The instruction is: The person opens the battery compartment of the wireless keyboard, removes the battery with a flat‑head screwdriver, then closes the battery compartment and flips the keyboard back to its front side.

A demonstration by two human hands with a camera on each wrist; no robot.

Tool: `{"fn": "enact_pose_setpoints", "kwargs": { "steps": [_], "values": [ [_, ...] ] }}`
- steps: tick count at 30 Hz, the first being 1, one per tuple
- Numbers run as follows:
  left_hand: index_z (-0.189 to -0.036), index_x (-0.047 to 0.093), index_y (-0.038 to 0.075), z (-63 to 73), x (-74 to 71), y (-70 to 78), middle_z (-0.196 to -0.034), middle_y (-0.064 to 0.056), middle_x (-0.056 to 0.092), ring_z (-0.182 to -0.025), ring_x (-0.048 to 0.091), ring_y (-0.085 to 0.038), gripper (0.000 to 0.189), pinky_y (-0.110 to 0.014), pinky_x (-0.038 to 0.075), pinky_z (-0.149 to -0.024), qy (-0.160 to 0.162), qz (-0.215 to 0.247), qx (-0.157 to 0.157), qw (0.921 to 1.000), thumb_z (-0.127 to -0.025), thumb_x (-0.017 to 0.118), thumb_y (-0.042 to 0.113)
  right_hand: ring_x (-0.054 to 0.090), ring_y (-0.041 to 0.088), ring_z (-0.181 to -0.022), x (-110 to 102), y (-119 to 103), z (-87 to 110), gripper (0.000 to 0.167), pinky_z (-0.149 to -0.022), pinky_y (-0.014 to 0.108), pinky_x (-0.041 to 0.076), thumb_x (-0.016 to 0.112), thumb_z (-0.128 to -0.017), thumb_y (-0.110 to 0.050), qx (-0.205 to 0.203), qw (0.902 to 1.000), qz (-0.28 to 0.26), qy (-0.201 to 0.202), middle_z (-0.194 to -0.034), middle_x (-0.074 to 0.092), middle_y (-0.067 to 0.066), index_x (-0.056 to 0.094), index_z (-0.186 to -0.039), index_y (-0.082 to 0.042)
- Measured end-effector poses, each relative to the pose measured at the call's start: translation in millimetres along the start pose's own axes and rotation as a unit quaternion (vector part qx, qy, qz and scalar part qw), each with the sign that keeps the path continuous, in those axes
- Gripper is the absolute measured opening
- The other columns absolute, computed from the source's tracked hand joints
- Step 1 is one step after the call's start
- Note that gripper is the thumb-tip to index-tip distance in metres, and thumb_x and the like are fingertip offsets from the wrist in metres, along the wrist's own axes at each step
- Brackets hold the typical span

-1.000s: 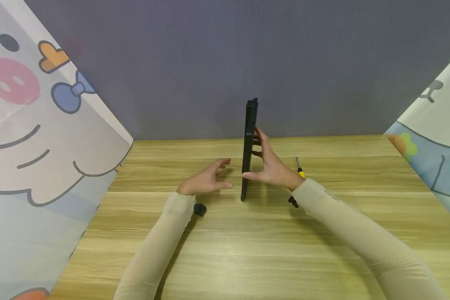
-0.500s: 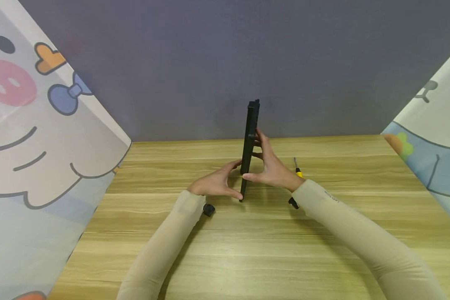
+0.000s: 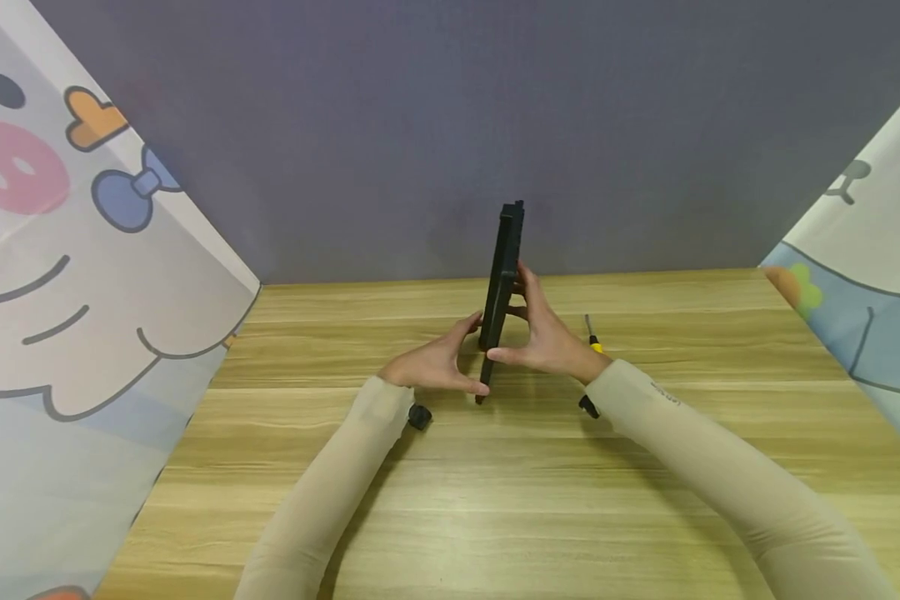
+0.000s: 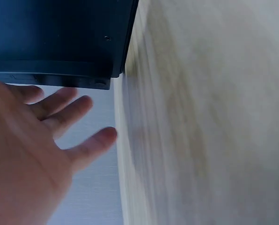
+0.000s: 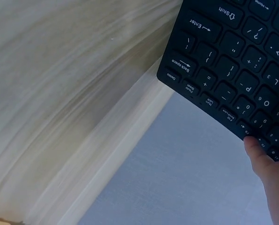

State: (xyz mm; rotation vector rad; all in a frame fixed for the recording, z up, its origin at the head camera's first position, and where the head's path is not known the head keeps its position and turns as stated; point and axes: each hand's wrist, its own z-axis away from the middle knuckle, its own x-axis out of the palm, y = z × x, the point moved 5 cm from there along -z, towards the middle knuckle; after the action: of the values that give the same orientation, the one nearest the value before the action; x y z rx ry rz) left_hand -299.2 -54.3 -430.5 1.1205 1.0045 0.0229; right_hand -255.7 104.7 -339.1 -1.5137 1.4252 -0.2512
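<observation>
A slim black keyboard (image 3: 501, 287) stands on edge over the table, leaning slightly right at its top. My right hand (image 3: 543, 337) holds it, the thumb at its near edge and the fingers along the right side; the right wrist view shows its keys (image 5: 207, 54) and one digit at the rim. On the other side, my left hand (image 3: 437, 362) reaches the keyboard with its thumb at the low near end. The left wrist view shows the smooth underside (image 4: 55, 33), with spread, relaxed fingers beside its thicker ridge; the left thumb is hidden there.
A screwdriver (image 3: 595, 342) with a black and yellow handle lies on the wooden table (image 3: 450, 500), partly behind the right forearm. A grey partition (image 3: 382, 150) rises at the table's back edge. Cartoon-printed panels (image 3: 120, 317) stand at both sides.
My left hand has moved right from beside the keyboard to touch it. The keyboard now tilts a little more to the right at its top. My right hand keeps its hold.
</observation>
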Motion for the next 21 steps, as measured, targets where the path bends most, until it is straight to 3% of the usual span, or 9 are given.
{"fn": "enact_pose_setpoints", "kwargs": {
  "steps": [6, 12, 17, 21],
  "values": [
    [-0.152, -0.008, 0.028, -0.2, -1.3, 0.9, -0.156, 0.006, 0.002, -0.140, 0.012, -0.014, 0.120, -0.044, 0.025, -0.108, 0.003, 0.000, 0.017, 0.9999, -0.073, 0.081, 0.041, 0.024, 0.035, -0.133, -1, 1, 3.0, 0.114, -0.100, 0.057, 0.033, 0.077, -0.080, -0.027, -0.016, 0.9999, -0.005, 0.000, -0.149, 0.011, 0.021, -0.011, -0.150, -0.009],
    [-0.151, -0.002, 0.035, 0.1, -3.4, -1.1, -0.153, 0.005, 0.010, -0.137, 0.021, -0.016, 0.119, -0.045, 0.030, -0.105, 0.018, -0.005, 0.018, 0.9997, -0.069, 0.085, 0.036, 0.032, 0.033, -0.130, -4, 2, 9.4, 0.108, -0.100, 0.056, 0.033, 0.077, -0.079, -0.019, -0.034, 0.9994, -0.004, 0.002, -0.146, 0.019, 0.021, -0.003, -0.149, -0.005],
    [-0.151, 0.001, 0.033, 6.8, -8.0, -5.1, -0.153, 0.002, 0.010, -0.136, 0.024, -0.023, 0.120, -0.048, 0.034, -0.102, 0.033, -0.026, 0.004, 0.9991, -0.066, 0.086, 0.039, 0.041, 0.034, -0.123, -15, -10, 11.6, 0.099, -0.100, 0.051, 0.035, 0.072, -0.083, -0.032, -0.057, 0.9983, -0.003, 0.010, -0.140, 0.029, 0.025, 0.004, -0.147, 0.003],
    [-0.152, 0.002, 0.029, 12.7, -12.1, -7.6, -0.153, -0.002, 0.010, -0.137, 0.023, -0.026, 0.123, -0.050, 0.034, -0.101, 0.037, -0.041, -0.003, 0.9985, -0.064, 0.086, 0.043, 0.038, 0.031, -0.127, -34, -24, 10.7, 0.107, -0.102, 0.040, 0.034, 0.071, -0.082, -0.044, -0.066, 0.9971, -0.002, 0.038, -0.147, 0.022, 0.024, 0.002, -0.148, 0.004]
  ]
}}
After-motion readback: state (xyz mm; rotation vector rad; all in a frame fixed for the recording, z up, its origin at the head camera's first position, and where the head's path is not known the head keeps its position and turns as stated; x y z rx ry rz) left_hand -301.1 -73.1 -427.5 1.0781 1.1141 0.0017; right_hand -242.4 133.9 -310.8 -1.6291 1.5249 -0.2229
